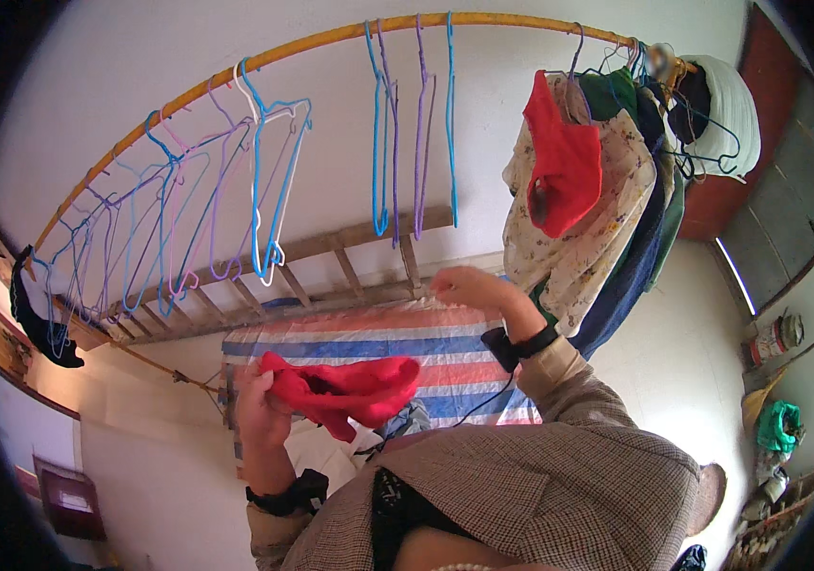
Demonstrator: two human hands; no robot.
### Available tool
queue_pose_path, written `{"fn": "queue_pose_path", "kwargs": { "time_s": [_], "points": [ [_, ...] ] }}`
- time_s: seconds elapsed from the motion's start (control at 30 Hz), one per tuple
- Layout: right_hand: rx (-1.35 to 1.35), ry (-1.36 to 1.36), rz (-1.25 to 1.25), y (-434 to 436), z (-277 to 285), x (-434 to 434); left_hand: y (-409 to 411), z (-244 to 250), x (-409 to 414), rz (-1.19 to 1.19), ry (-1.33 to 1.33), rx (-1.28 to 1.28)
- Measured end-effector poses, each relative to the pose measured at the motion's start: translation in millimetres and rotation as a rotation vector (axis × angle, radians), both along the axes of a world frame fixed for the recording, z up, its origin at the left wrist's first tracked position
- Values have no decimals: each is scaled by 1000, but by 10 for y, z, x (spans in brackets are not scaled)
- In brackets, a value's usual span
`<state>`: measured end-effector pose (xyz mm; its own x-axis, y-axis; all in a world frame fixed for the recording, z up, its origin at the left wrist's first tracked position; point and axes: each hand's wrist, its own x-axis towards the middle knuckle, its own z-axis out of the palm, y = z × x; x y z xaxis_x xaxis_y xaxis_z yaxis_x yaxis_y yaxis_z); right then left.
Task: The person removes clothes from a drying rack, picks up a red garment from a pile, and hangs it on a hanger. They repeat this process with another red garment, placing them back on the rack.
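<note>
My left hand (262,417) grips a red cloth garment (350,389) by its left end. The garment is bunched and sags in front of my chest, with a dark opening on its upper side. My right hand (475,289) is raised farther out, below the hanging clothes and apart from the red garment. Motion blurs its fingers, and I see nothing in them. Close to it hang a cream floral garment (621,171) and, in front of that, another red garment (568,182) on a purple hanger (576,53).
A yellow pole (321,44) spans overhead, bearing several bare hangers (262,178). A wooden ladder (293,268) leans sideways along the wall. Below lies a striped plastic sheet (443,350), with white cloth (318,450) near me. A black item (36,314) hangs at the pole's left end.
</note>
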<state>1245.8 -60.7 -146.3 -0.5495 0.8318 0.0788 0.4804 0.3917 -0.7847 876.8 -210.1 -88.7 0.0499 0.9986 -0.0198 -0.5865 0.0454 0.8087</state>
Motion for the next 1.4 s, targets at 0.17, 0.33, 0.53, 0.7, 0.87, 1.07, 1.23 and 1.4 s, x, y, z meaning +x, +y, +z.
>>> {"fn": "queue_pose_path", "kwargs": {
  "time_s": [0.17,0.33,0.53,0.7,0.87,1.07,1.23,1.4],
  "points": [
    [64,229,-379,73,384,92,73,-103,33,-32,39,32],
    [225,697,-644,133,717,75,111,-217,-36,-26,52,10],
    [379,985,-607,299,1127,65,89,-247,-90,16,39,-19],
    [361,934,-529,347,1494,-107,111,-475,-104,50,-8,-5],
    [393,860,-515,451,1683,-259,69,-519,-43,39,-54,-5],
    [351,857,-508,553,1719,-236,26,-514,-29,50,-66,20],
    [247,954,-457,517,1782,-264,-3,-576,-49,106,-73,40],
    [215,939,-493,543,1769,-261,-32,-560,-79,96,-72,38]
  ]
}}
